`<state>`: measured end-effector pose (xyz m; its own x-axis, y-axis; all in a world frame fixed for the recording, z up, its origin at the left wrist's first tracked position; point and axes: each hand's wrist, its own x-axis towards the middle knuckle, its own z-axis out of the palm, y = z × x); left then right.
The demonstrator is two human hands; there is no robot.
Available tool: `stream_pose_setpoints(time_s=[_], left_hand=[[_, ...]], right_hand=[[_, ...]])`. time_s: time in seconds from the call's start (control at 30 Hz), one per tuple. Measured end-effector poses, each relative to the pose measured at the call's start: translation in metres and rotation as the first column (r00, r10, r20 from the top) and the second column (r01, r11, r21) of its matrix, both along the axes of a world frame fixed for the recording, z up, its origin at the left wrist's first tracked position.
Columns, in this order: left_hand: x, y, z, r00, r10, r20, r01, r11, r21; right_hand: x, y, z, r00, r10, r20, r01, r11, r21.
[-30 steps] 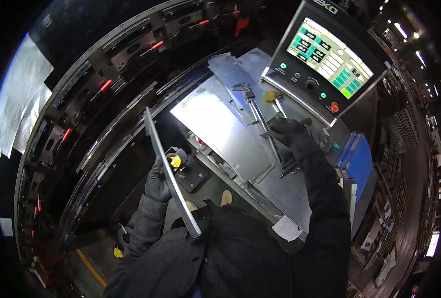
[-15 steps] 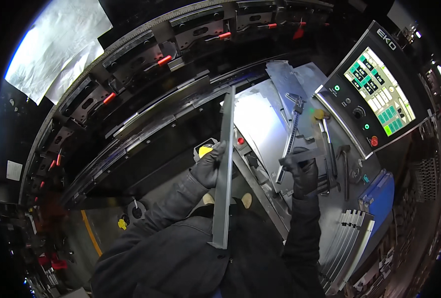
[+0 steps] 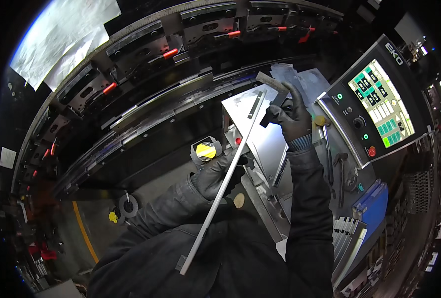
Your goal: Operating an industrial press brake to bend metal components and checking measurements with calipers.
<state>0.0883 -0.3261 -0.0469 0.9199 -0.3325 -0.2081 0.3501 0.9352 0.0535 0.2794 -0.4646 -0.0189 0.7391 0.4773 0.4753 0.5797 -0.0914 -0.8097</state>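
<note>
Right hand (image 3: pixel 296 123) partly hides the L-shaped tool (image 3: pixel 271 80) it grips.

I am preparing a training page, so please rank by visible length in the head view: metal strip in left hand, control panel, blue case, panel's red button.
Metal strip (nearness may lengthen it)
Control panel
Blue case
Red button

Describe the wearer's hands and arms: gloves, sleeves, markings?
Left hand and right hand: dark gloves, the right with a bluish cuff at the wrist. Long, loose black sleeves. No markings discernible.
</note>
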Motion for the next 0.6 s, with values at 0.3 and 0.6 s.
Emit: stream_pose_setpoints(time_s=[0.3,0.6], left_hand=[[-0.008,0.002,0.001,0.988,-0.146,-0.057,0.147,0.989,0.014],[-0.006,-0.001,-0.009,0.978,-0.183,0.101,0.208,0.904,-0.374]], right_hand=[[-0.003,0.007,0.002,0.993,0.028,-0.117,-0.035,0.998,-0.061],[-0.005,0.005,0.007,0.990,0.018,-0.143,-0.021,0.999,-0.023]])
